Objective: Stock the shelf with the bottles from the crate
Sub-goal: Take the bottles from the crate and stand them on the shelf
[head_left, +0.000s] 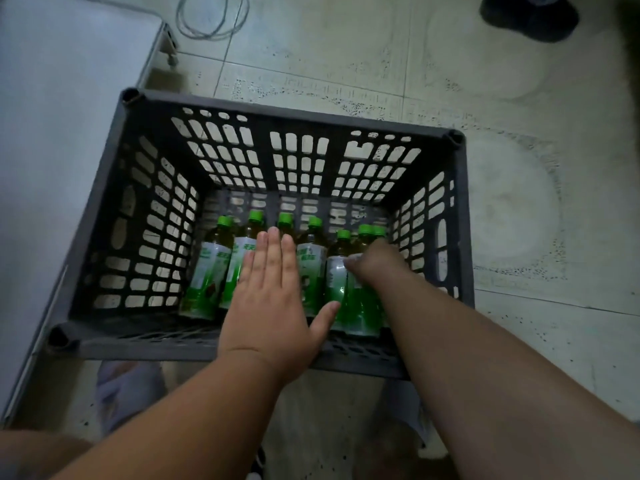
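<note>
Seven green-capped bottles (207, 271) lie in a row on the bottom of the grey crate (114, 209), their caps pointing away from me. They are packed side by side, touching each other, and they fill the near half of the crate floor. Each one has a white and green label and holds a yellowish drink.

My left hand (273, 299) is flat and spread over the middle of the row, the fingers straight and close together, the thumb out to the right. I cannot tell if the palm touches the bottles or is only above them. My right hand (377, 268) reaches down to the right end of the row, and its fingers are curled over the bottle (360, 306) there, near the white part of the label. How firmly it grips I cannot see, because the hand hides its own fingertips.

The crate stands on a pale tiled floor (502, 202). A white surface with a metal edge (52, 133) is beside the crate on the left. A grey cable (211, 19) lies in loops on the floor behind it, and a dark shoe (530, 15) shows at the top right corner.
</note>
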Motion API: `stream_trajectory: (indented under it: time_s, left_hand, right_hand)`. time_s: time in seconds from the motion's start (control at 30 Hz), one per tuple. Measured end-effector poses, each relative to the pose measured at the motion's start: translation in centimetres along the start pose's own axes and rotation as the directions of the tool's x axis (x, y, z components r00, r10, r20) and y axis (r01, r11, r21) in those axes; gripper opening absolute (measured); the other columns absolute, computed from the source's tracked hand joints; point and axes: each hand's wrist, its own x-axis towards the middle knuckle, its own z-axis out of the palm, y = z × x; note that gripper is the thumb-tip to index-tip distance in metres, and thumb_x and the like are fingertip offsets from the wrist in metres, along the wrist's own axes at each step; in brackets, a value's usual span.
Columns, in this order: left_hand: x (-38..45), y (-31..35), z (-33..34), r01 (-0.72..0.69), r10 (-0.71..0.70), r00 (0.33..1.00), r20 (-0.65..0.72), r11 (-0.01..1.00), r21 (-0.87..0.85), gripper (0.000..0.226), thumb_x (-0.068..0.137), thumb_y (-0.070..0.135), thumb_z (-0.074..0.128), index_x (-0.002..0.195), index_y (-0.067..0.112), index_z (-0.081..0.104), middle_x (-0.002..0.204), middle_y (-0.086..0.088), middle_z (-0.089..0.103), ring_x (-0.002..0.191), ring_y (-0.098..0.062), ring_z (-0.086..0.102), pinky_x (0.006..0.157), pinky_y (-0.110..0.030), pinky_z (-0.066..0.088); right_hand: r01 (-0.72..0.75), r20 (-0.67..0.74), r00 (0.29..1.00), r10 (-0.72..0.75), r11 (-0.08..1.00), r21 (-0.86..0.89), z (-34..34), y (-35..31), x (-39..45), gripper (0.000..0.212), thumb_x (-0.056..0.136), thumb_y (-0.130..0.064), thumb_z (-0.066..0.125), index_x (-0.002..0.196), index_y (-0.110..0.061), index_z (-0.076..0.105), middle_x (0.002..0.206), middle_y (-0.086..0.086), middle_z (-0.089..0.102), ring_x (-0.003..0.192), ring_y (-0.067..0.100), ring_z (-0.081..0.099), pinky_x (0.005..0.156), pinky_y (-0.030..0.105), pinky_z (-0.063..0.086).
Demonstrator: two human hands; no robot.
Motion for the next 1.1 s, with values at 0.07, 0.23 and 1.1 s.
stream_trajectory:
  time_s: [0.07,0.23,1.1]
  left_hand:
    - [0.1,0.0,-0.1,0.001,-0.001,1.000,0.020,1.000,0.000,0.097,0.088,0.077,0.003,0.141,0.008,-0.040,0.150,-0.011,-0.045,0.139,-0.022,-0.042,0.119,-0.040,-0.017]
    - [0.3,0.0,-0.6,0.001,-0.002,0.999,0.049,1.000,0.025,0.097,0.087,0.077,0.002,0.143,0.007,-0.037,0.153,-0.011,-0.040,0.142,-0.023,-0.038,0.121,-0.040,-0.013]
    - [-24.1,-27.7,-25.8,0.246,-0.646,0.688,-0.330,0.636,-0.732,0.089,0.076,0.054,0.078,0.149,0.026,0.034,0.150,0.001,0.044,0.130,-0.019,0.048,0.098,-0.036,0.046]
  right_hand:
    - [-0.018,-0.015,1.000,0.019,0.998,0.063,0.2,0.1,0.5,0.090,0.074,-0.049,0.078,0.146,-0.013,0.037,0.141,0.015,0.047,0.116,0.034,0.057,0.089,0.043,0.054]
    - [0.100,0.002,0.995,-0.103,0.965,0.243,-1.5,0.3,-0.9,0.091,0.073,-0.027,0.086,0.143,-0.014,0.028,0.124,0.011,0.055,0.106,0.028,0.058,0.081,0.036,0.052]
    - [0.989,-0.170,0.134,-0.976,0.143,-0.045,-4.7,-30.2,-53.1,0.068,0.074,-0.054,0.079,0.122,-0.024,0.043,0.105,0.000,0.056,0.099,0.025,0.059,0.085,0.044,0.055]
